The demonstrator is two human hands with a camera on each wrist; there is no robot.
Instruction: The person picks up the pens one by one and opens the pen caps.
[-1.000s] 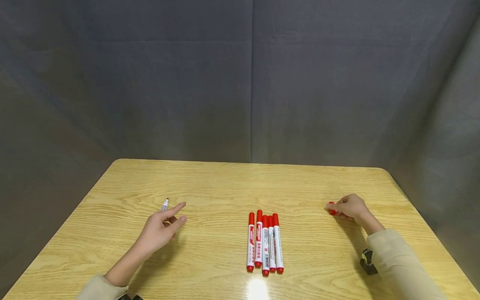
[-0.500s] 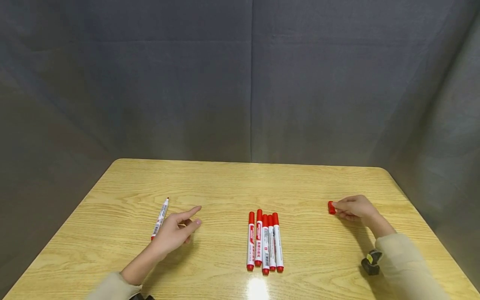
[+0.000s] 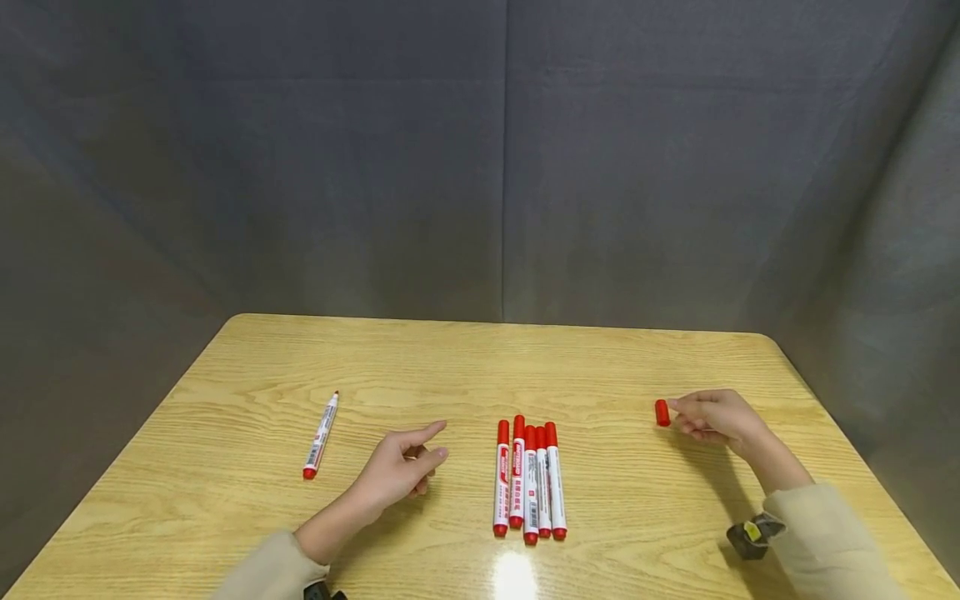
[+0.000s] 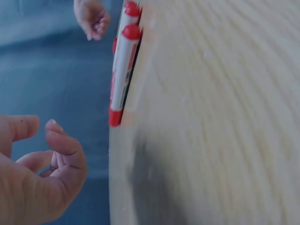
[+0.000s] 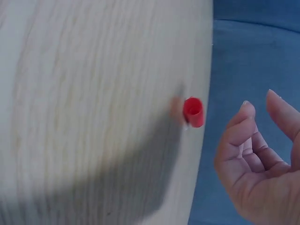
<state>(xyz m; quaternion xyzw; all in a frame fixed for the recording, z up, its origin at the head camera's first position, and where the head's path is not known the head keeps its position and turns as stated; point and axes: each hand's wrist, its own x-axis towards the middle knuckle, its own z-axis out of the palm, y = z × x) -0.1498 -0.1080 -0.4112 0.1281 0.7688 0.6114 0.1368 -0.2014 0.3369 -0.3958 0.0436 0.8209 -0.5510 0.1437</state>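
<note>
My left hand [image 3: 397, 471] hovers over the table between an uncapped marker and a row of capped markers, holding nothing; its thumb and index finger are apart. The uncapped whiteboard marker [image 3: 321, 437], white with a red end, lies to the left with its tip pointing away. Several red-capped whiteboard markers [image 3: 531, 492] lie side by side right of this hand. On the right, a loose red marker cap [image 3: 662, 413] lies on the wood, its hollow end visible in the right wrist view [image 5: 193, 112]. My right hand [image 3: 716, 417] is just right of the cap, fingers loosely bent, holding nothing.
The wooden table [image 3: 420, 358] has rounded far corners. A dark grey curtain [image 3: 375, 167] hangs behind it and along both sides. Black wrist devices [image 3: 752, 536] sit at the sleeve cuffs.
My left hand has moved right, away from the uncapped marker, uncovering it fully. My right hand has let go of the red cap and drawn slightly back to the right.
</note>
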